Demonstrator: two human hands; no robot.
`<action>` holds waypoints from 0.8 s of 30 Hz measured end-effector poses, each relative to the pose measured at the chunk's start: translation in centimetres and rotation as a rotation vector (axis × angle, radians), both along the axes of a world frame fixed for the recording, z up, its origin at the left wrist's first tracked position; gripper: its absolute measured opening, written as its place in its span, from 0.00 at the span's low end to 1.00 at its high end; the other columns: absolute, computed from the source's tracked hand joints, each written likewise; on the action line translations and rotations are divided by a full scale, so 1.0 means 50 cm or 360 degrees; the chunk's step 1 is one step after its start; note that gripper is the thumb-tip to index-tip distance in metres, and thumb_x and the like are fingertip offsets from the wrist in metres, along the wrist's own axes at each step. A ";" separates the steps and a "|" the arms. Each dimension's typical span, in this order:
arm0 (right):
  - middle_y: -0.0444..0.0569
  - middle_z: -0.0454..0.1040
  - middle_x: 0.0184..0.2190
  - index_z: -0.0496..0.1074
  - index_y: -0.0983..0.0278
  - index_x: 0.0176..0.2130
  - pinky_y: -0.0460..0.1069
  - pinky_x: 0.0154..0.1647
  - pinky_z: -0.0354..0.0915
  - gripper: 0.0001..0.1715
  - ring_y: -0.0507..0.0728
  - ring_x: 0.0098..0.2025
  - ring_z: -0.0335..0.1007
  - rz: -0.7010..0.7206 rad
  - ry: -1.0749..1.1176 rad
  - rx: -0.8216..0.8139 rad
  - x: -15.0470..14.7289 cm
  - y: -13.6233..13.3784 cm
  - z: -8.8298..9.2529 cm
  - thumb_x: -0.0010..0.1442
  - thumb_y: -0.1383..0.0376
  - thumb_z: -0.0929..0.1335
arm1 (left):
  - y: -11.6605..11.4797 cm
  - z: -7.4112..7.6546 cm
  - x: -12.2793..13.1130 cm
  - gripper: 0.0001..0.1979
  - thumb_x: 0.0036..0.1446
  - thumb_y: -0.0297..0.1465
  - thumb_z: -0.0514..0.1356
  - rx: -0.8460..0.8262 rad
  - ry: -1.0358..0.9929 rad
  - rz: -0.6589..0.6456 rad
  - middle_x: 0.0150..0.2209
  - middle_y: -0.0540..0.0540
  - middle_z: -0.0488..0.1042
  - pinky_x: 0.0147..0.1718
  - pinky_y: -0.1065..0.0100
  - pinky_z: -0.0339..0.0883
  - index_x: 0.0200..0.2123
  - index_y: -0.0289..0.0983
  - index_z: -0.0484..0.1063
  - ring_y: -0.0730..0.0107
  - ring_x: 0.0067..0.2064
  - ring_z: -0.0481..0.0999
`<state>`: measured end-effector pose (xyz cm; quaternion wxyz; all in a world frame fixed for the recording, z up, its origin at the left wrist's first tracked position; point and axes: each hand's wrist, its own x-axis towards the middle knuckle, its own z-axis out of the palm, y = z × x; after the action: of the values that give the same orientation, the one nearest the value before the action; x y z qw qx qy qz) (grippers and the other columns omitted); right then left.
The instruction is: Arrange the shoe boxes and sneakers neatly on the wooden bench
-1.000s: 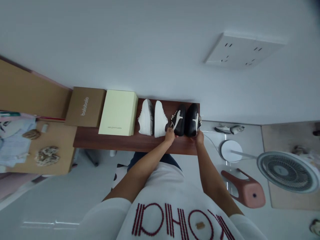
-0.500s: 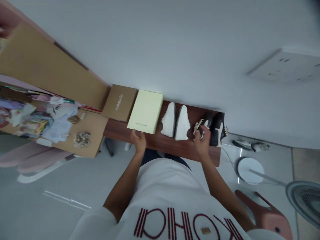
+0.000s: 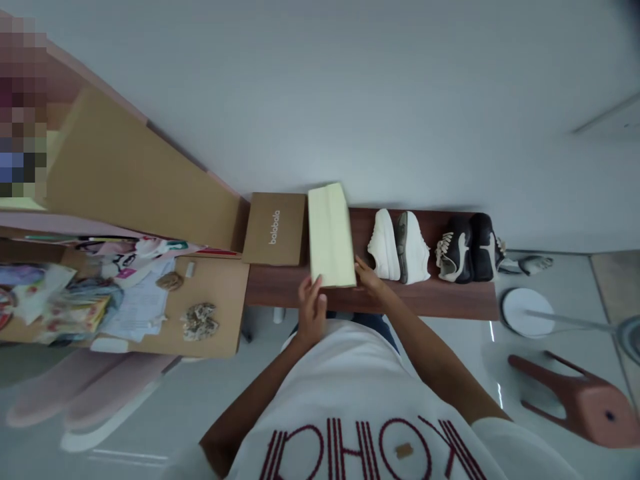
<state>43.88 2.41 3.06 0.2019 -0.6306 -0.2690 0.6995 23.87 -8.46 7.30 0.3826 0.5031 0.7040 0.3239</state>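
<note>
A pale green shoebox (image 3: 327,235) is raised off the wooden shelf (image 3: 425,300) and tilted, showing a narrow face. My left hand (image 3: 311,310) is shut on its lower edge, and my right hand (image 3: 367,277) grips its right side. To the right stand a pair of white sneakers (image 3: 399,247) and then a pair of black shoes with white stripes (image 3: 467,249). A brown cardboard shoebox (image 3: 275,228) printed "balabala" lies on the shelf left of my hands.
At left, a low cardboard-topped table (image 3: 220,287) holds papers and loose items, below a large cardboard panel (image 3: 135,180). At right, on the glossy floor, are a fan's round white base (image 3: 525,312), a pink stool (image 3: 590,400), and a pair of slippers (image 3: 530,265).
My hands have left the black shoes. The pale green shoebox, flat on the shelf before, is now lifted and tilted between them. My view has swung left along the shelf.
</note>
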 end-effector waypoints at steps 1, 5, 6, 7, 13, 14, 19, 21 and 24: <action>0.52 0.83 0.47 0.71 0.60 0.62 0.62 0.50 0.77 0.32 0.62 0.47 0.81 -0.0058 0.0069 -0.0036 0.001 -0.007 0.002 0.70 0.45 0.61 | -0.010 0.012 -0.003 0.35 0.70 0.46 0.52 0.0075 0.0023 -0.0230 0.75 0.36 0.58 0.73 0.52 0.52 0.74 0.39 0.58 0.54 0.75 0.57; 0.60 0.83 0.44 0.77 0.64 0.55 0.63 0.50 0.76 0.46 0.68 0.51 0.80 -0.0250 0.0090 0.0007 0.023 -0.028 0.020 0.71 0.36 0.50 | 0.025 0.022 -0.005 0.35 0.70 0.44 0.52 0.0041 0.0152 -0.0889 0.77 0.37 0.51 0.74 0.46 0.43 0.76 0.41 0.51 0.51 0.78 0.47; 0.60 0.83 0.47 0.76 0.63 0.57 0.64 0.50 0.76 0.46 0.68 0.52 0.79 -0.0277 0.0025 0.0032 0.030 -0.031 0.027 0.70 0.36 0.49 | 0.042 0.015 -0.005 0.34 0.70 0.43 0.53 0.0004 0.0212 -0.0956 0.78 0.38 0.50 0.74 0.42 0.39 0.75 0.43 0.54 0.48 0.79 0.44; 0.60 0.82 0.49 0.75 0.62 0.58 0.63 0.51 0.76 0.44 0.68 0.53 0.79 -0.0284 -0.0051 0.0068 0.034 -0.031 0.034 0.71 0.37 0.51 | 0.059 0.004 -0.004 0.33 0.69 0.43 0.55 -0.0031 0.0267 -0.0969 0.78 0.39 0.49 0.74 0.39 0.36 0.74 0.45 0.57 0.46 0.79 0.42; 0.57 0.80 0.54 0.71 0.62 0.60 0.62 0.58 0.72 0.29 0.65 0.54 0.77 -0.0214 -0.0333 0.0521 -0.007 0.022 0.055 0.65 0.52 0.68 | 0.129 -0.070 0.009 0.37 0.70 0.38 0.53 -0.0345 0.0158 -0.0209 0.77 0.32 0.49 0.75 0.49 0.43 0.77 0.35 0.46 0.51 0.78 0.46; 0.57 0.79 0.55 0.69 0.63 0.61 0.61 0.60 0.71 0.30 0.64 0.56 0.75 -0.0208 -0.0416 0.0606 -0.014 0.034 0.057 0.64 0.55 0.69 | 0.136 -0.076 0.014 0.37 0.70 0.36 0.53 -0.0364 0.0091 -0.0153 0.77 0.31 0.49 0.75 0.53 0.45 0.77 0.33 0.44 0.54 0.78 0.48; 0.69 0.68 0.65 0.64 0.73 0.65 0.63 0.70 0.59 0.31 0.67 0.67 0.63 -0.0036 -0.1152 0.0879 -0.048 0.042 0.075 0.67 0.60 0.64 | 0.144 -0.056 -0.031 0.37 0.68 0.37 0.57 -0.0315 -0.0225 -0.0312 0.76 0.32 0.52 0.75 0.54 0.47 0.75 0.34 0.50 0.54 0.78 0.49; 0.71 0.63 0.67 0.62 0.73 0.67 0.67 0.72 0.54 0.32 0.69 0.70 0.57 -0.0083 -0.1374 0.1144 -0.100 0.023 0.078 0.70 0.59 0.60 | 0.144 -0.045 -0.114 0.35 0.69 0.43 0.57 -0.0133 -0.0330 -0.0275 0.75 0.35 0.56 0.75 0.52 0.48 0.73 0.38 0.56 0.55 0.77 0.52; 0.64 0.66 0.67 0.66 0.63 0.65 0.67 0.71 0.58 0.30 0.67 0.71 0.59 0.0032 -0.0931 0.1455 -0.237 0.005 0.059 0.70 0.53 0.62 | 0.171 -0.052 -0.285 0.34 0.68 0.49 0.58 0.0250 -0.0258 0.0400 0.76 0.36 0.54 0.76 0.54 0.41 0.70 0.39 0.62 0.57 0.79 0.46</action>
<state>32.04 2.65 5.99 0.3656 -0.6442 -0.5968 0.3084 9.63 0.10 4.70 0.3541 0.4116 0.7008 0.4627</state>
